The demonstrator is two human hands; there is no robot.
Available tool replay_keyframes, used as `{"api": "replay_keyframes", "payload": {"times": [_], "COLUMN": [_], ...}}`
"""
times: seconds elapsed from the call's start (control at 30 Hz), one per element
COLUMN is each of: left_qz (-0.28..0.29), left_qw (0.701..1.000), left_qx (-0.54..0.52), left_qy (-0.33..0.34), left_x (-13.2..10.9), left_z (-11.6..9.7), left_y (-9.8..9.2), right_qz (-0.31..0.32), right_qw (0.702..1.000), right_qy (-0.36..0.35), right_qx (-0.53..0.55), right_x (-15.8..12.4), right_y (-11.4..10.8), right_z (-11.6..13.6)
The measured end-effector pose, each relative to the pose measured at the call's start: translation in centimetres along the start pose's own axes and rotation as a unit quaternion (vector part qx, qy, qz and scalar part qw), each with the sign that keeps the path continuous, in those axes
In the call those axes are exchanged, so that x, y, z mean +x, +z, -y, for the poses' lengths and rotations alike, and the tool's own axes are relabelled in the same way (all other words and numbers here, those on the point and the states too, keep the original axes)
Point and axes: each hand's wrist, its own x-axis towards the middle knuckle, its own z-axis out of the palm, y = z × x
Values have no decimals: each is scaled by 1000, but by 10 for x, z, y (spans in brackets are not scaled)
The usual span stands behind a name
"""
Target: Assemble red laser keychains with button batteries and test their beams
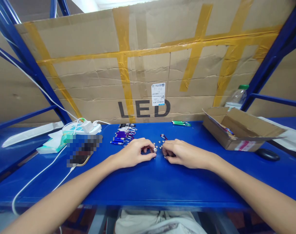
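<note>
My left hand (135,152) is closed around a small red keychain flashlight (155,150); mostly its silver round end shows between thumb and forefinger, pointing right. My right hand (178,152) is just to the right, its fingers curled and pressed together near the blue table. What those fingertips hold, if anything, is hidden. Several small silver button cells (159,142) lie between and behind my hands. Behind them rests a red part with a carabiner clip (164,137). Keychain flashlights (125,133) in blue, purple, white and black lie in a row behind my left hand.
Green keychain flashlights (181,123) lie at the back of the table (148,188). An open cardboard box (242,130) and a black mouse (267,154) are right. Left are a phone (84,151), a power strip (82,127) and white cables. A large carton (148,71) walls the back.
</note>
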Motion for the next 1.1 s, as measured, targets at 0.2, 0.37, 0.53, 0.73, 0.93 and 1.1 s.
{"api": "replay_keyframes", "payload": {"times": [0.2,0.37,0.53,0.73,0.93,1.1], "left_qz": [2,5,10,6,6,7], "left_qw": [1000,1000,1000,1000,1000,1000], "left_qx": [-2,-3,-7,-6,-10,-10], "left_qy": [-3,-7,-12,-10,-6,-15], "left_x": [0,0,1,0,0,0], "left_z": [0,0,-2,0,-1,-3], "left_y": [0,0,-1,0,0,-1], "right_qz": [-2,-1,-3,-1,5,-4], "right_qw": [1000,1000,1000,999,998,999], "right_qy": [-10,-22,-25,-35,-42,-37], "right_qx": [3,-8,-15,-19,-45,-28], "right_x": [0,-1,0,-1,-1,-2], "right_y": [1,4,6,4,3,2], "right_z": [1,-2,-1,-2,-5,0]}}
